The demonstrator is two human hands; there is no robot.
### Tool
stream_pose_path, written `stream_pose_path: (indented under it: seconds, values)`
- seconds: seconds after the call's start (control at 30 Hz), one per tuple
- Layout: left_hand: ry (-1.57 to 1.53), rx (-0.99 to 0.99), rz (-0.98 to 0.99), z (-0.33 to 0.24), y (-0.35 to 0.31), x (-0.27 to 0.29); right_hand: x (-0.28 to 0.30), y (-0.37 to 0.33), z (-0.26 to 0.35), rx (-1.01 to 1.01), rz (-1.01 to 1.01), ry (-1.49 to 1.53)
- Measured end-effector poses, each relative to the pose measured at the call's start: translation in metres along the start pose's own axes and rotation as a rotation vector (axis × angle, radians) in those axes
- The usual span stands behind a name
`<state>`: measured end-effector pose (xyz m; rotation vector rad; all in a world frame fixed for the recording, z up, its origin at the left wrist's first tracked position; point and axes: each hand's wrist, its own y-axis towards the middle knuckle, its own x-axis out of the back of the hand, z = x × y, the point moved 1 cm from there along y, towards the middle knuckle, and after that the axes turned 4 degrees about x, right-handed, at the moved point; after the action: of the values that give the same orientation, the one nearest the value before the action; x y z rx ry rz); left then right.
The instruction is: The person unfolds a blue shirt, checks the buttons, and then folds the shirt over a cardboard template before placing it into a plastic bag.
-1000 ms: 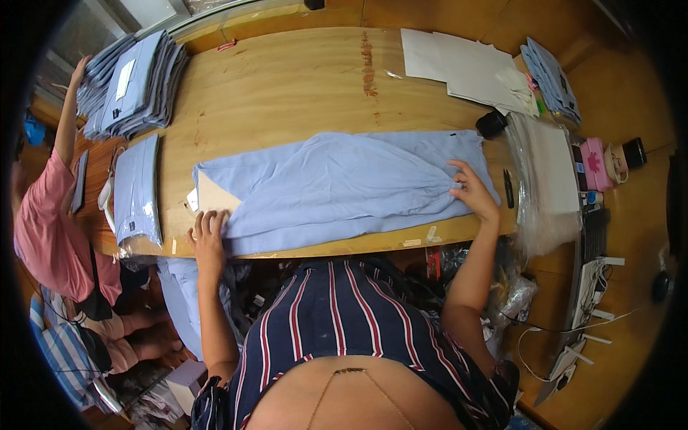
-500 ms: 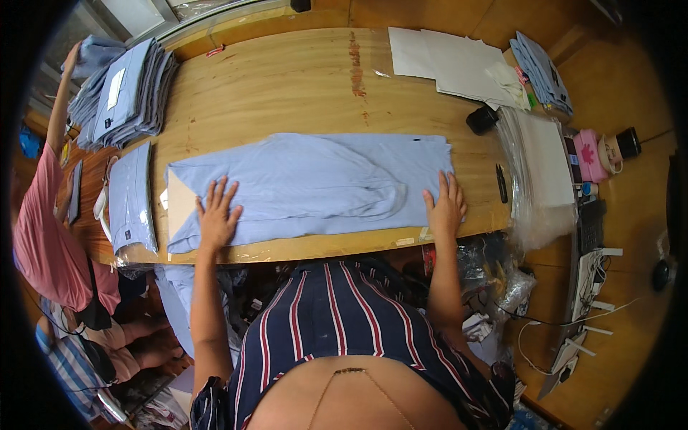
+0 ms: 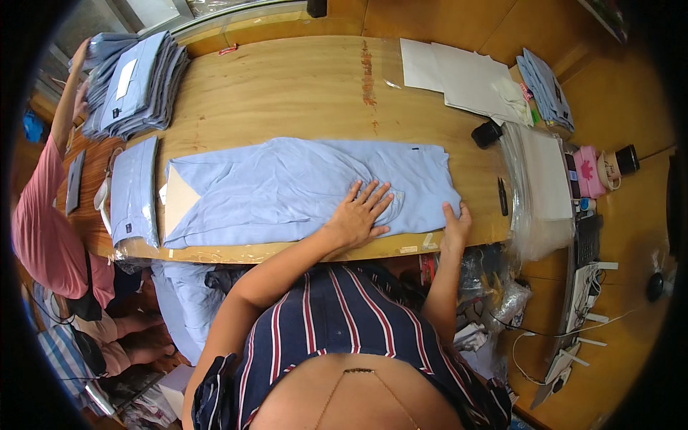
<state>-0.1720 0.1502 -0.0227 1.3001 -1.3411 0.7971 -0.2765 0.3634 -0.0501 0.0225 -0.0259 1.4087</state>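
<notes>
A light blue shirt lies lengthwise on the wooden table in front of me, its sides folded inward. At its left end a cream card shows between the folds. My left hand rests flat on the shirt right of its middle, fingers spread, next to a sleeve's cuff. My right hand is at the near right corner of the shirt, thumb on top, pinching the edge; some of its fingertips are hidden.
Folded blue shirts are stacked at the far left, beside a person in a pink top. A bagged shirt lies at the left. Rightward are black scissors, clear plastic bags and white sheets.
My left hand has moved from the shirt's left end rightward to near the cuff. My right hand has slid down to the near corner and closed on the edge.
</notes>
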Motion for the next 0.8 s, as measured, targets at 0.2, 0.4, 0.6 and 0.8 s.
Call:
stream_pose_path:
  seconds: [0.2,0.4,0.6,0.8]
  values:
    - [-1.707,0.714,-0.174,0.065,-0.013,0.036,-0.099,-0.058,0.1,0.685,0.413,-0.281]
    - [-1.582,1.055,-0.164,0.091,-0.03,0.04,-0.159,-0.127,0.055,1.257,0.914,-0.572]
    - [-0.803,0.868,-0.554,0.07,-0.033,0.05,-0.112,-0.124,0.06,1.205,0.66,-0.922]
    - [-0.351,0.843,-0.335,0.064,-0.041,0.054,-0.083,-0.106,0.044,1.005,0.879,-0.988]
